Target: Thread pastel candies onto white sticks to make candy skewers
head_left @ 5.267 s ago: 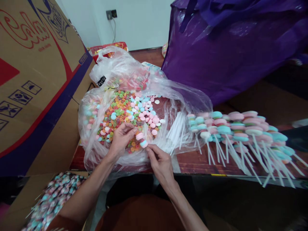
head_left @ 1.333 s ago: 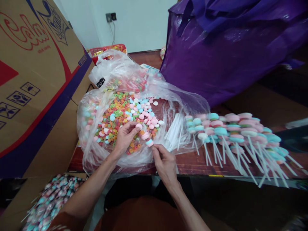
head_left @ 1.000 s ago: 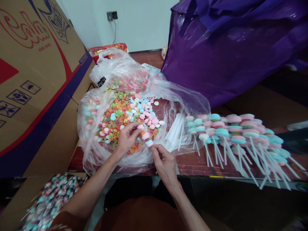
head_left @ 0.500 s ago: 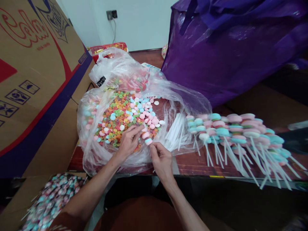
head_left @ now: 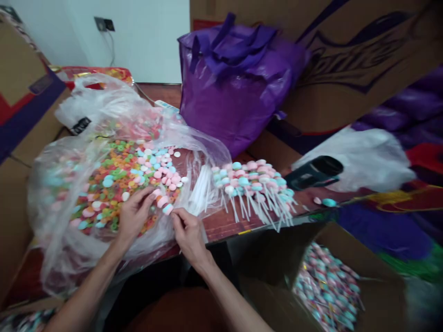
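Pink and blue candy stack (head_left: 162, 200) sits right in the grip: left hand (head_left: 133, 213) pinches the upper end, right hand (head_left: 189, 233) clamps the lower, probably to keep it steady. Table edge (head_left: 224, 235) runs under that hand, loose candies (head_left: 169, 177) lie just past the grip, there's a little wiggle room rightward before the stick-candy pile (head_left: 256, 177); purple bag (head_left: 235, 108) crowds things further back.

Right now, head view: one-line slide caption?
Left hand and right hand at opposite ends of a candy stack, above loose candies on clear plastic, candy sticks heaped to the right.
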A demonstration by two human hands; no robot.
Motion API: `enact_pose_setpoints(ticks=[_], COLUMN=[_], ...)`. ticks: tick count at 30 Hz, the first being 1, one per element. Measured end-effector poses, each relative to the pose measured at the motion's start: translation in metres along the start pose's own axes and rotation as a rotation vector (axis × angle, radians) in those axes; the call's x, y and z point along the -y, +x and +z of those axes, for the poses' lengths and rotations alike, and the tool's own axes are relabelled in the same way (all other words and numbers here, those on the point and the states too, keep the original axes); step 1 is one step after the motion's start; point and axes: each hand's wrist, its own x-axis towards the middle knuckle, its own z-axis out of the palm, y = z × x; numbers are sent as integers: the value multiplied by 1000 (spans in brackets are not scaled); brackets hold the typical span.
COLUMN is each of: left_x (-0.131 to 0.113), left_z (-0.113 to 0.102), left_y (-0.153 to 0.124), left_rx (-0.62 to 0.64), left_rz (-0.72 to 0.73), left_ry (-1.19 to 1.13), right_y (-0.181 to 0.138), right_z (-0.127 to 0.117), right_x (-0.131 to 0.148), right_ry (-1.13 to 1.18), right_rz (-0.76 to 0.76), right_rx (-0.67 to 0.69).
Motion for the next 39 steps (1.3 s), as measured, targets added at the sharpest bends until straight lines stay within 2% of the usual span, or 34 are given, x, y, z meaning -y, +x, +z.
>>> enact_pose_setpoints(ticks=[3, 5, 8, 10, 12, 14, 15, 17, 19, 20, 23, 26, 28, 31, 34, 37, 39], left_x=[-3, -6, -10, -11, -12, -13, -12, -11, -10, -10, -10, -16, -23, -33, -34, -28, -23], left_z=[-12, -22, -34, -37, -38, -36, -36, -35, -35, -35, -36, -30, -19, 4, 29, 43, 44], left_y=[7, 16, 31, 38, 40, 40, 39, 38, 38, 38, 39, 39, 40, 44, 50, 54, 56], left_rx=[11, -55, -114, -64, 5, 38, 43, 47, 46, 45, 26, -7, 21, 170, 292, 315, 302], left_rz=[143, 250, 334, 345, 322, 294, 287, 281, 282, 282, 278, 286, 294, 285, 204, 139, 106], left_ry=[111, 243, 540, 712, 838, 951, 990, 1021, 1016, 1006, 956, 903, 871, 840, 867, 866, 809], right_y=[2, 6, 22, 36, 49, 57, 57, 53, 43, 38, 26, 23, 26, 38, 51, 59, 60], right_z=[-31, -61, -115, -148, -170, -178, -177, -166, -147, -135, -95, -61, -47, -37, -34, -32, -33], right_x=[3, 1, -10, -24, -39, -50, -52, -48, -36, -29, -13, -11, -14, -18, -20, -22, -25], right_ry=[-106, -215, -497, -706, -890, -1003, -1029, -1036, -1001, -975, -961, -971, -937, -925, -975, -994, -966], right_rz=[-60, -92, -81, -63, 6, 57, 51, -16, -123, -173, -194, -76, 16, 124, 207, 238, 256], right_rx=[-92, -231, -470, -563, -557, -514, -513, -629, -725, -717, -524, -214, -91, -116, -137, -103, -105])
